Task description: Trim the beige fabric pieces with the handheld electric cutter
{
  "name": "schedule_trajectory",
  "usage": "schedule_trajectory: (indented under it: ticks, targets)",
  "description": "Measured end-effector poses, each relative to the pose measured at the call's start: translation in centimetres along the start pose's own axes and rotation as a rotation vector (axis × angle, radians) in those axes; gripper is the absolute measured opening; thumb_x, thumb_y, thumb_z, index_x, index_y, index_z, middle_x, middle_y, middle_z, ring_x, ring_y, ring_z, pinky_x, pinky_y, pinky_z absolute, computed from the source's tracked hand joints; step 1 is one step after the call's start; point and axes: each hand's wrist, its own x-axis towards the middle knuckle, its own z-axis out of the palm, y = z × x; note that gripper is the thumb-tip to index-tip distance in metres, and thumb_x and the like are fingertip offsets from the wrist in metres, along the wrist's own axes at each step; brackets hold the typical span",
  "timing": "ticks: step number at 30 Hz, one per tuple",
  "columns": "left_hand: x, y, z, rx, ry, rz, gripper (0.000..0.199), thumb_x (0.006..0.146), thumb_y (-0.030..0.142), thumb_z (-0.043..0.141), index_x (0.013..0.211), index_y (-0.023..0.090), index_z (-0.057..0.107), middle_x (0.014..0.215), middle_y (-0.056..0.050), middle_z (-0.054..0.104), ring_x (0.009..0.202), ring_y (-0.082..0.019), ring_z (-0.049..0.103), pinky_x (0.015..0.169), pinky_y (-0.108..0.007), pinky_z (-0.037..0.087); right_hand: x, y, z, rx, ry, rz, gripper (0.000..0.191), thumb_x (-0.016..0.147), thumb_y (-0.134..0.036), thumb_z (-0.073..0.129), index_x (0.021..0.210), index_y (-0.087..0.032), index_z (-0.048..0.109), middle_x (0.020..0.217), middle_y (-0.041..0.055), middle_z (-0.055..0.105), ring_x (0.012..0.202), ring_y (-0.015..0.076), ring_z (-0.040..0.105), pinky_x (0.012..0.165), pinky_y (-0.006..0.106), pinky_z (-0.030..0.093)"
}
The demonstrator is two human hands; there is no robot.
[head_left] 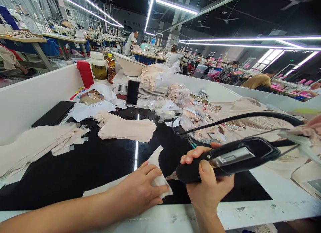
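Note:
My right hand (210, 186) is wrapped around a black corded hand tool (233, 157) with a long silver switch plate on its side. The tool's rounded end points left, towards a small pale pointed tip (172, 176) just above the black mat. At the mat's front part, my left hand (140, 184) has its fingers curled over a narrow cream fabric piece (155, 156), gripping its folded lower end. Part of that piece lies hidden under the fingers and forearm. Beyond my left hand rests a stack of cream fabric pieces (126, 127).
More fabric pieces (37, 146) lie at left, beside a black flat case (54, 113). At the back stand a phone (132, 92), a white machine (120, 84), a jar (98, 66) and a red cup (85, 74). A black cable (240, 116) arches over fabric heaps at right.

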Motion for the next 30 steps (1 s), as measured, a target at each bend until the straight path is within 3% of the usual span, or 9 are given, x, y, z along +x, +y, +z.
schedule_trajectory:
  ticks: [7, 13, 21, 26, 30]
  targets:
    - [-0.2, -0.1, 0.4, 0.006, 0.018, 0.015, 0.030, 0.108, 0.041, 0.056, 0.136, 0.029, 0.060, 0.123, -0.011, 0.058, 0.121, -0.030, 0.056, 0.112, -0.057, 0.047, 0.0, 0.7, 0.2, -0.004, -0.034, 0.003, 0.036, 0.083, -0.024, 0.081, 0.113, -0.026, 0.062, 0.079, -0.0047, 0.066, 0.060, 0.0134, 0.065, 0.058, 0.030, 0.058]
    - [-0.1, -0.1, 0.4, 0.025, 0.012, 0.009, 0.030, 0.105, 0.041, 0.063, 0.133, 0.030, 0.063, 0.121, -0.009, 0.059, 0.121, -0.028, 0.056, 0.114, -0.053, 0.044, -0.2, 1.0, 0.2, -0.056, -0.036, 0.000, 0.034, 0.086, -0.022, 0.079, 0.115, -0.027, 0.060, 0.082, -0.0043, 0.066, 0.061, 0.0127, 0.065, 0.060, 0.030, 0.058]
    - [-0.6, 2.7, -0.4, 0.130, 0.041, -0.009, 0.052, 0.101, 0.054, 0.066, 0.138, 0.018, 0.058, 0.122, -0.012, 0.065, 0.119, -0.031, 0.056, 0.105, -0.044, 0.047, -1.1, 0.2, -0.7, -0.057, -0.100, 0.037, 0.036, 0.088, -0.024, 0.079, 0.118, -0.028, 0.059, 0.085, -0.0034, 0.065, 0.065, 0.0137, 0.065, 0.063, 0.032, 0.057]
    - [0.1, 2.2, -1.1, 0.291, 0.085, 0.096, 0.025, 0.107, 0.035, 0.059, 0.111, 0.012, 0.069, 0.109, -0.009, 0.069, 0.106, -0.026, 0.061, 0.102, -0.038, 0.049, -1.6, -0.2, -1.1, -0.057, -0.102, 0.021, 0.036, 0.088, -0.025, 0.079, 0.118, -0.027, 0.059, 0.085, -0.0029, 0.064, 0.065, 0.0142, 0.064, 0.062, 0.033, 0.057]
    - [1.2, 0.4, -1.1, 0.236, 0.064, 0.236, 0.022, 0.109, 0.026, 0.054, 0.097, 0.014, 0.068, 0.101, -0.007, 0.068, 0.097, -0.021, 0.062, 0.095, -0.033, 0.052, -1.7, 0.0, -1.2, -0.062, -0.093, 0.033, 0.038, 0.088, -0.026, 0.079, 0.119, -0.027, 0.057, 0.085, -0.0026, 0.066, 0.065, 0.0143, 0.064, 0.060, 0.032, 0.057]
